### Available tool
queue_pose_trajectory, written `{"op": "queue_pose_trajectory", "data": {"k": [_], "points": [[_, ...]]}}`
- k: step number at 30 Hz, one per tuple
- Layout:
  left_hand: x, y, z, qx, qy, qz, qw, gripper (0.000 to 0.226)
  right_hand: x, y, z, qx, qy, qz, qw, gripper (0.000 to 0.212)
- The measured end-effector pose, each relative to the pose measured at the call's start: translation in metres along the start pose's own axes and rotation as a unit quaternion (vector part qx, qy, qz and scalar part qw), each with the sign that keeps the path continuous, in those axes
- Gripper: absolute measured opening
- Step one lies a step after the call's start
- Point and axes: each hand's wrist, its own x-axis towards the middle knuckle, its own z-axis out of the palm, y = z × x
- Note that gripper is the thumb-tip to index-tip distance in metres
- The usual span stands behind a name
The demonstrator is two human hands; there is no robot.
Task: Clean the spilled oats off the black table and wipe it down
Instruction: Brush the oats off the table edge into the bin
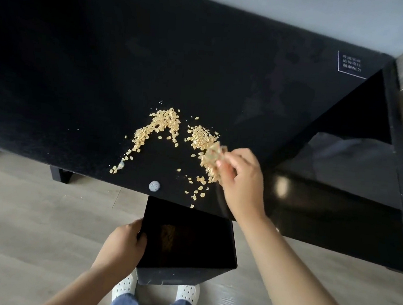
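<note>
Pale yellow oats (160, 126) lie in two heaps and a scattered trail near the front edge of the black table (80, 67). My right hand (242, 178) is over the right heap and pinches a small pale, blurred thing (214, 151) that touches the oats; what it is I cannot tell. Loose flakes (197, 192) lie between that hand and the table edge. Below the edge, my left hand (125, 243) grips the left rim of a black square bin (171, 276). A few oats show on the bin's bottom.
A small round white spot (154, 186) sits at the table's front edge. A white-lettered label (351, 64) is at the far right corner. A lower glossy black shelf unit (339, 190) adjoins on the right. My feet in white shoes (124, 288) stand on the wood floor.
</note>
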Motion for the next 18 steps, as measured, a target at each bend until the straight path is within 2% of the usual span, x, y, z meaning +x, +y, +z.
{"op": "queue_pose_trajectory", "data": {"k": [8,13,18], "points": [[-0.007,-0.015,-0.011,0.01,0.009,-0.007,1.0,0.024,-0.075,-0.032,0.009,0.05,-0.046,-0.033,0.997,0.027],[-0.01,-0.025,-0.018,0.016,0.011,-0.008,1.0,0.021,-0.091,-0.042,0.006,0.085,-0.083,-0.016,0.993,0.016],[-0.008,-0.031,-0.02,0.008,0.008,-0.007,1.0,0.024,-0.078,-0.055,-0.013,0.141,-0.04,0.017,0.989,0.012]]}}
